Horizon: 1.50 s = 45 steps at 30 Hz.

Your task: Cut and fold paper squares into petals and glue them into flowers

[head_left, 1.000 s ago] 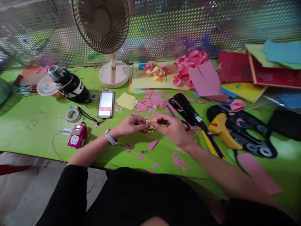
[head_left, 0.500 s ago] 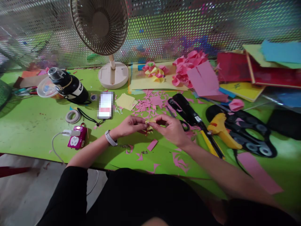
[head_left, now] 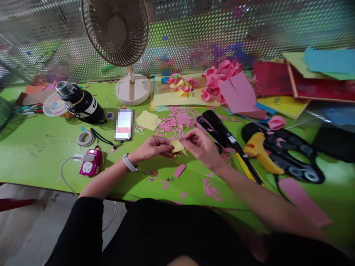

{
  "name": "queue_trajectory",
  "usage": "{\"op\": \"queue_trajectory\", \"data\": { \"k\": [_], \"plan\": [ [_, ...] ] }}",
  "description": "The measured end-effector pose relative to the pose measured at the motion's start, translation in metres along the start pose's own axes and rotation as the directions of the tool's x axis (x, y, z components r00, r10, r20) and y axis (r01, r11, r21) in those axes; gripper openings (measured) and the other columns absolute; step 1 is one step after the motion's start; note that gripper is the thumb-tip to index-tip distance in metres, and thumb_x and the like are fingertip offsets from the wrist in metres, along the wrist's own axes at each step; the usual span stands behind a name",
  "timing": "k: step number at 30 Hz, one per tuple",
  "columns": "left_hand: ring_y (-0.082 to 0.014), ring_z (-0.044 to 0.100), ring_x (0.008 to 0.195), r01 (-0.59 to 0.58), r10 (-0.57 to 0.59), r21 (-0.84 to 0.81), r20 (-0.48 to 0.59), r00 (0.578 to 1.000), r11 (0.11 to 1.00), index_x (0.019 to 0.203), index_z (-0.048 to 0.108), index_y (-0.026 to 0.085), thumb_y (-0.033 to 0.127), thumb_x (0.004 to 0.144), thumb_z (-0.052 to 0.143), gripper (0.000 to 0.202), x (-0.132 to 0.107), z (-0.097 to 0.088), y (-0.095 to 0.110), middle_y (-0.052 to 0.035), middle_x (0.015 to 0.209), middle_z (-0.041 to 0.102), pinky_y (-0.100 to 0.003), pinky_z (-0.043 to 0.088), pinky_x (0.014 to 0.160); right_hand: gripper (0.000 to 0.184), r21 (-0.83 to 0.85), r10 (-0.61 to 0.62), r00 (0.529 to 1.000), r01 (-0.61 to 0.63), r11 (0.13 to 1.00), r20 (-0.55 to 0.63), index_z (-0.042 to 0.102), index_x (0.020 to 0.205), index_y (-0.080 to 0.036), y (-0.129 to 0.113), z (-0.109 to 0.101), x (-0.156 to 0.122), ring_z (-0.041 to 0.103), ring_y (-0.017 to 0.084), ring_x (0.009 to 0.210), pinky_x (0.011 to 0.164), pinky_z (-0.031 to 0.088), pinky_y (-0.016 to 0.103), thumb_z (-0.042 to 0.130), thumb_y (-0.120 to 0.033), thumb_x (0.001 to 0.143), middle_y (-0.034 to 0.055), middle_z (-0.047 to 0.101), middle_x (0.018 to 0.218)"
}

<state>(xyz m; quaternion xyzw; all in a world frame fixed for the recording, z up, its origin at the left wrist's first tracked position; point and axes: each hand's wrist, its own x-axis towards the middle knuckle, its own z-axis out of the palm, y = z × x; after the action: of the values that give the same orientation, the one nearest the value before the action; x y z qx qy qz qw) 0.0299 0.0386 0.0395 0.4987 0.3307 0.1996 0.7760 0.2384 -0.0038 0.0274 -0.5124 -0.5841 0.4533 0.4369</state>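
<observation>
Over the middle of the green table, my left hand (head_left: 155, 147) pinches a small yellow piece of paper (head_left: 176, 146) between thumb and fingers. At the paper's right edge, the thumb and forefinger of my right hand (head_left: 201, 146) are closed together at its upper corner. Whether anything else is under the paper is hidden by my fingers. Pink paper scraps (head_left: 179, 120) lie just beyond my hands. A stack of yellow paper squares (head_left: 148, 120) sits to their left. A small pink paper strip (head_left: 179, 170) rests on the near side.
A fan (head_left: 132, 90), a black bottle (head_left: 85, 107) and a phone (head_left: 124, 124) stand or lie left of centre. A tape roll (head_left: 85, 138) and a magenta socket adapter (head_left: 91, 162) are nearer. To the right are a black hair straightener (head_left: 222, 131), a yellow glue gun (head_left: 260, 151) and pink paper flowers (head_left: 222, 75).
The yellow paper now shows a flatter, wider face between my hands. My right hand has shifted slightly right and up, away from my left fingers. The view moved a little.
</observation>
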Motion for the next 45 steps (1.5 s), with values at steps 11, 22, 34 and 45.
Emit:
{"op": "queue_trajectory", "data": {
  "k": [11, 22, 34, 45],
  "plan": [
    [-0.0167, 0.075, 0.078, 0.108, -0.1, -0.108, 0.07, 0.992, 0.988, 0.084, 0.069, 0.009, 0.04, 0.072, 0.084, 0.036, 0.0, 0.001, -0.002, -0.0108, 0.084, 0.077, -0.026, 0.061, 0.071, 0.034, -0.089, -0.079, 0.98, 0.096, 0.991, 0.182, 0.053, 0.074, -0.023, -0.004, 0.001, 0.0, 0.047, 0.013, 0.058, 0.052, 0.038, 0.027, 0.057, -0.05, 0.093, -0.0019, 0.052, 0.067],
    [-0.0165, 0.075, 0.078, 0.045, -0.05, 0.054, 0.09, 0.995, 0.998, 0.085, 0.069, 0.006, 0.044, 0.074, 0.08, 0.041, -0.003, 0.007, 0.003, -0.0139, 0.085, 0.077, -0.028, 0.062, 0.076, 0.037, -0.168, -0.151, 0.977, 0.175, 0.97, 0.149, 0.051, 0.074, -0.022, -0.009, 0.001, -0.002, 0.05, 0.014, 0.061, 0.057, 0.04, 0.027, 0.053, -0.052, 0.095, -0.0009, 0.055, 0.068],
    [-0.0178, 0.075, 0.08, -0.051, 0.044, 0.141, 0.053, 0.998, 0.989, 0.084, 0.065, 0.009, 0.039, 0.08, 0.076, 0.033, -0.001, 0.001, 0.008, -0.0116, 0.084, 0.075, -0.028, 0.062, 0.073, 0.043, -0.193, 0.019, 0.951, 0.043, 0.98, 0.307, 0.052, 0.075, -0.022, -0.007, -0.003, -0.001, 0.043, 0.013, 0.053, 0.05, 0.033, 0.027, 0.046, -0.06, 0.095, -0.0017, 0.051, 0.061],
    [-0.0132, 0.073, 0.074, -0.004, -0.002, 0.109, 0.052, 0.999, 0.994, 0.085, 0.066, 0.01, 0.038, 0.077, 0.079, 0.032, 0.0, -0.004, 0.005, -0.0082, 0.082, 0.075, -0.022, 0.06, 0.068, 0.039, -0.212, 0.023, 0.948, 0.048, 0.976, 0.318, 0.051, 0.073, -0.021, -0.013, -0.004, -0.003, 0.043, 0.012, 0.051, 0.049, 0.032, 0.027, 0.047, -0.053, 0.096, -0.0024, 0.05, 0.059]
  ]
}}
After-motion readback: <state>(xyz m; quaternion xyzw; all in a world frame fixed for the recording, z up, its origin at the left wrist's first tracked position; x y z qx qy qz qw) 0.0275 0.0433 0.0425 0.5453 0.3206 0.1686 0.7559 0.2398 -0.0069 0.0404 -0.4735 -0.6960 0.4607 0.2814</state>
